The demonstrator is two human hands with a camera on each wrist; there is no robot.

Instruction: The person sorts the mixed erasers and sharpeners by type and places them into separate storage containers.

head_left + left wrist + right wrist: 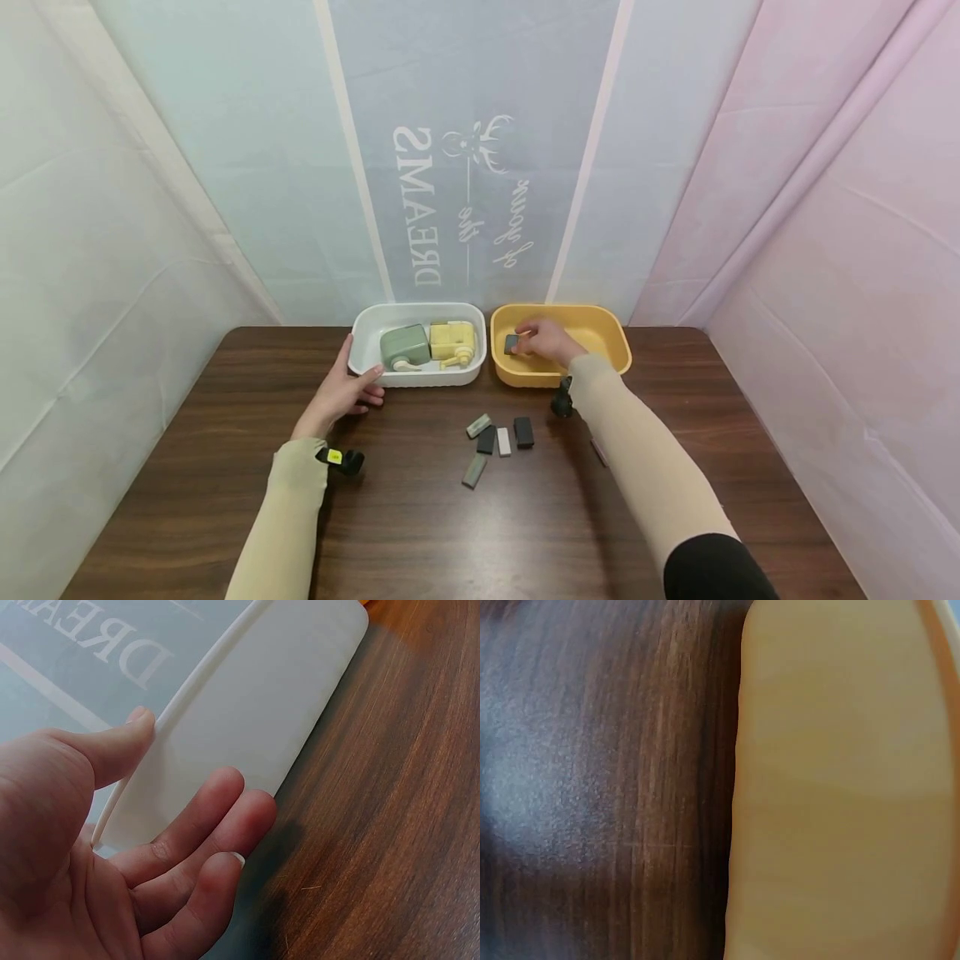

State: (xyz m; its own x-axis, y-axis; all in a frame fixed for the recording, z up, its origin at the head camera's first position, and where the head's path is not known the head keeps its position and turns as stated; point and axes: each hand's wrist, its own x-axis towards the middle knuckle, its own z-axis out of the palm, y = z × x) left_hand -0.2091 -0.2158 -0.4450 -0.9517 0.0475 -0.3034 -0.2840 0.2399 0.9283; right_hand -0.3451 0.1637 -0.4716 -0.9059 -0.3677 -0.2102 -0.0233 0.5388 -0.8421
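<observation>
- Left hand spreads around the near-left corner of the white tub, thumb touching its rim, lower fingers loosely bent.
- Right hand reaches inside the yellow tub, fingertips pinching a dark grey block at its left end.

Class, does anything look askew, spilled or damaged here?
The lettering on the backdrop runs sideways, which looks odd. Small blocks lie at mixed angles on the table; I see nothing spilled or damaged.
</observation>
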